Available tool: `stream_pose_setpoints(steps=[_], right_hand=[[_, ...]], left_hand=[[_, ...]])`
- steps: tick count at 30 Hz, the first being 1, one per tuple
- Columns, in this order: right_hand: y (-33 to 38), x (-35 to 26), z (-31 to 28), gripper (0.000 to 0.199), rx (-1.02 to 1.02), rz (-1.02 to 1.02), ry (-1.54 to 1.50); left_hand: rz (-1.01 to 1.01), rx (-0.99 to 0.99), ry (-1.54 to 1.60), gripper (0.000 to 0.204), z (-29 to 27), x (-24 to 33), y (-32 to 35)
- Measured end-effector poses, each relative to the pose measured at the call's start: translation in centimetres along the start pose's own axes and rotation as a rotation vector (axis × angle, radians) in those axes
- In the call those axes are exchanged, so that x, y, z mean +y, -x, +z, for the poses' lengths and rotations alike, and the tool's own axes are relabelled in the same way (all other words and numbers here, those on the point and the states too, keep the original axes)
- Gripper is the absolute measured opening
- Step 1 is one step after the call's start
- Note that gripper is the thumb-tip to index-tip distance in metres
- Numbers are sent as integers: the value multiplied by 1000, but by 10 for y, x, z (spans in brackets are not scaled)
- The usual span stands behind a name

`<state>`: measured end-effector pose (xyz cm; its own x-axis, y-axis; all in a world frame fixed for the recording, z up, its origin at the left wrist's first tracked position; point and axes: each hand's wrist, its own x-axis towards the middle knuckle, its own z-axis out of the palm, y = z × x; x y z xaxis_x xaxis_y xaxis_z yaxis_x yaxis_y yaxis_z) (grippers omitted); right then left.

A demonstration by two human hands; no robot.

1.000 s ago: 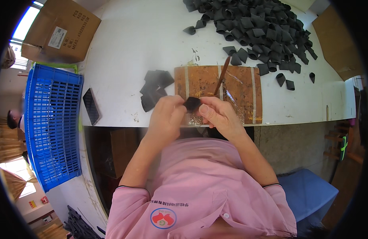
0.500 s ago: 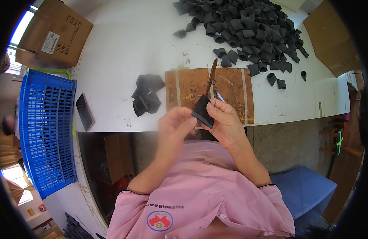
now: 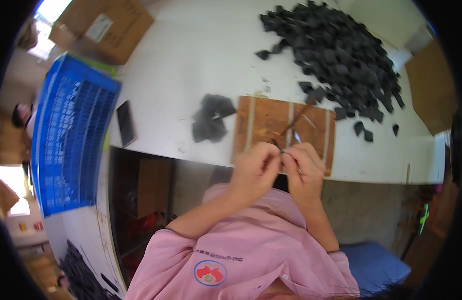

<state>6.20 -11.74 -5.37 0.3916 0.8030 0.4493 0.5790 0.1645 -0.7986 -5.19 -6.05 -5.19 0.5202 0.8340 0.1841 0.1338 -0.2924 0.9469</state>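
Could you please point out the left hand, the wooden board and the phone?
Left hand (image 3: pixel 256 169), head view: back of the hand.
Wooden board (image 3: pixel 269 120), head view: bare wood between two pale strips.
Phone (image 3: pixel 125 124), head view: middle of its dark face.

Left grip (image 3: pixel 256 167) and right grip (image 3: pixel 306 172) meet, both apparently pinching.

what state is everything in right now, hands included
left hand, grip shut on a black piece
right hand, grip shut on the same piece
black piece, mostly hidden between the hands
wooden board, lying flat on the white table
brown stick, slanting over the board
large heap of black pieces, loose
small black pile, pieces overlapping
phone, lying flat, face dark
blue crate, contents unclear
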Motion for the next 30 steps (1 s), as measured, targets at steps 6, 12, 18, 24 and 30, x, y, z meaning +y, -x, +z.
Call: stream_pose_setpoints(steps=[6,12,18,24,30], right_hand=[[8,3,-1,10,-54,-150,323],[0,30,18,12,-119,-103,128],[-20,35,31,27,-538,807,-1186],[-24,11,49,34,-818,1187,-1792],[-18,-19,46,36,-1099,1020,-1998]], left_hand=[[220,318,-42,8,24,-11,4],[-342,218,1012,6,-10,-2,3],[-231,304,786,6,-19,1,12],[195,885,-13,6,-29,-1,23],[-54,570,668,14,-30,-8,30]])
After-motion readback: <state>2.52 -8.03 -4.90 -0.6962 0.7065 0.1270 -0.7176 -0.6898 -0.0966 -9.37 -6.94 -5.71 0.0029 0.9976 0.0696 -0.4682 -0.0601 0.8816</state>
